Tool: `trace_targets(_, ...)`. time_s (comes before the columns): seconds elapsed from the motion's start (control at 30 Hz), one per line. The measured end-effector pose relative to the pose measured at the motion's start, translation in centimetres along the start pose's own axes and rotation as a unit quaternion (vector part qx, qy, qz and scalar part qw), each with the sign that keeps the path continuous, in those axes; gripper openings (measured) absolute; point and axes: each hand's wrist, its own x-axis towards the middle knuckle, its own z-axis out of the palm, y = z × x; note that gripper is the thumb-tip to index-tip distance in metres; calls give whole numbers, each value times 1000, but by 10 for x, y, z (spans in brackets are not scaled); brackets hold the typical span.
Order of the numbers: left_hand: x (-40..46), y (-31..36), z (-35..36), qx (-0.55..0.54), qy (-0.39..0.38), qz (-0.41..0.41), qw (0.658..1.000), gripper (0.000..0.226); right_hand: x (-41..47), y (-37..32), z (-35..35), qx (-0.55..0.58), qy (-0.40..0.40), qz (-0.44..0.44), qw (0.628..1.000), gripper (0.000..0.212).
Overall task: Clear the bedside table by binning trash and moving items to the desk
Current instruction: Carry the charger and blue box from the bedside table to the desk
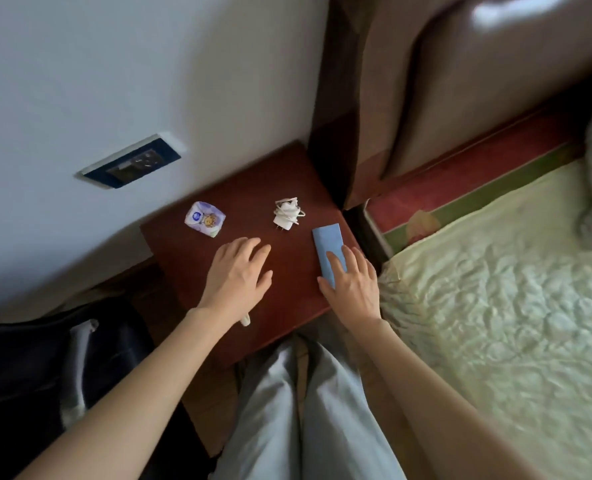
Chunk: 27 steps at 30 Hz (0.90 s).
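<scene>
Blue flat box [327,249] under right hand [351,284] fingers [336,263], straight, pressing, not gripping. Left hand [237,275] flat on bench [253,188], holding nothing. Crumpled wrapper [205,219], charger [288,215] beyond fingertips. Box sits near bench edge; push could drop it.

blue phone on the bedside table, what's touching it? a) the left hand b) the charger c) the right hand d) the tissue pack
c: the right hand lies with its fingers on the near end of the blue phone, while the left hand rests apart on the bedside table.
</scene>
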Motion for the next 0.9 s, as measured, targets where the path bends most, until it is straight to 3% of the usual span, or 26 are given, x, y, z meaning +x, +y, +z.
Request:
trace_targets(0.43,71,-26,60,-31,27,36,999,51,40,5,80,102,30,157,982,86)
trace_targets(0.73,92,-25,80,-47,40,31,998,75,46,-5,78,164,82,240,953,80)
trace_targets(0.9,109,-23,80,-68,43,53,995,87,36,-7,65,188,109,228,949,78)
